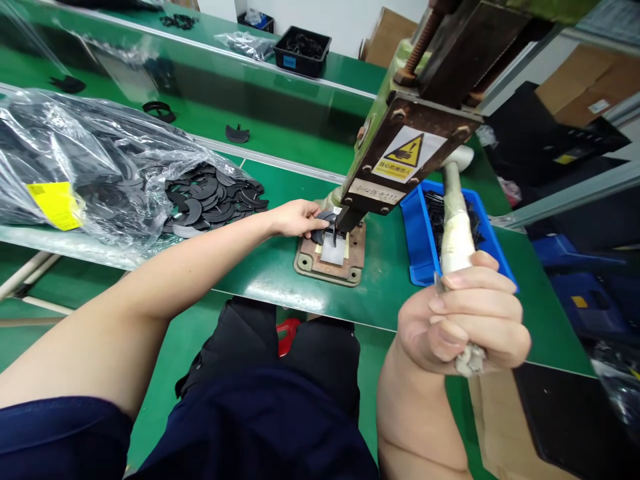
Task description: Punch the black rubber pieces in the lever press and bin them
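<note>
My left hand (299,219) pinches a black curved plastic part (325,219) at the base plate (306,264) of a hand press (385,153). The press's ram sits right at the part; whether they touch I cannot tell. My right hand (465,317) is wrapped round the press's lever (457,230), which is bound in whitish tape. To the left, many similar black curved parts (210,200) spill from a clear plastic bag (107,143). A blue bin (414,240) with small black pieces stands right of the press, partly hidden by the lever.
A conveyor strip with scattered black parts (237,133) runs behind the green workbench (260,260). On the far ledge stands a black bin (303,52). Cardboard boxes (580,80) and a metal frame bar (565,180) are at the right.
</note>
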{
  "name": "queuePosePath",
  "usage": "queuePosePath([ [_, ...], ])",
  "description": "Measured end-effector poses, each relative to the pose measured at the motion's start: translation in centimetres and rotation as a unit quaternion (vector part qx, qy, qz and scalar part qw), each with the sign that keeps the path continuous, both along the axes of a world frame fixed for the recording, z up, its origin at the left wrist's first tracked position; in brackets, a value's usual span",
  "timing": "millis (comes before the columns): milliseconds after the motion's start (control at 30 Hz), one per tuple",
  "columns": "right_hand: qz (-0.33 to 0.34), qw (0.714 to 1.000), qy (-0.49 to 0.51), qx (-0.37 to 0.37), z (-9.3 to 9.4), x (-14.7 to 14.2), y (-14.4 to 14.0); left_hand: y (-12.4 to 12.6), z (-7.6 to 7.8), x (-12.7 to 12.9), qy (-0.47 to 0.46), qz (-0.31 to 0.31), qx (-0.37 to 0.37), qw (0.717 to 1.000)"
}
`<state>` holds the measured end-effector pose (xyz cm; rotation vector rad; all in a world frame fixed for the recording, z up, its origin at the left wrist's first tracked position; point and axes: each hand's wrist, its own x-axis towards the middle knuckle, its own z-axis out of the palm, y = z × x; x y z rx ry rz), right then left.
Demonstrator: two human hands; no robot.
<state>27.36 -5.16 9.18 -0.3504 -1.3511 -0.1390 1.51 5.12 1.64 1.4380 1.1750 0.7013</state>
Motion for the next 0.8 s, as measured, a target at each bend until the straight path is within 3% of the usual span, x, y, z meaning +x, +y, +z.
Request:
queuePosePath([
  [200, 0.018, 1.000, 0.009, 0.010, 0.1, -0.1, 0.2, 0.4, 1.0, 0.3, 0.032, -0.006, -0.070, 0.997],
  [400, 0.017, 0.999, 0.028, 0.000, -0.1, -0.3, 0.1, 0.1, 2.2, 0.8, 0.010, 0.025, -0.170, 0.985],
  [500, 0.024, 0.999, 0.027, 0.013, 0.0, -0.6, 0.2, -0.4, 2.2, 1.0, -0.006, 0.039, -0.182, 0.982],
  [600, 0.051, 0.998, 0.035, 0.030, 2.5, -0.7, 0.8, -1.1, 1.8, 1.1, -0.021, 0.058, -0.168, 0.984],
  [700, 0.102, 0.994, 0.008, 0.043, 7.4, 0.0, 1.9, -2.2, 1.5, 1.2, -0.046, 0.073, -0.145, 0.986],
  [800, 0.120, 0.991, -0.018, -0.064, 11.0, 1.3, 2.8, -4.2, 1.8, 0.8, -0.076, 0.086, -0.114, 0.987],
])
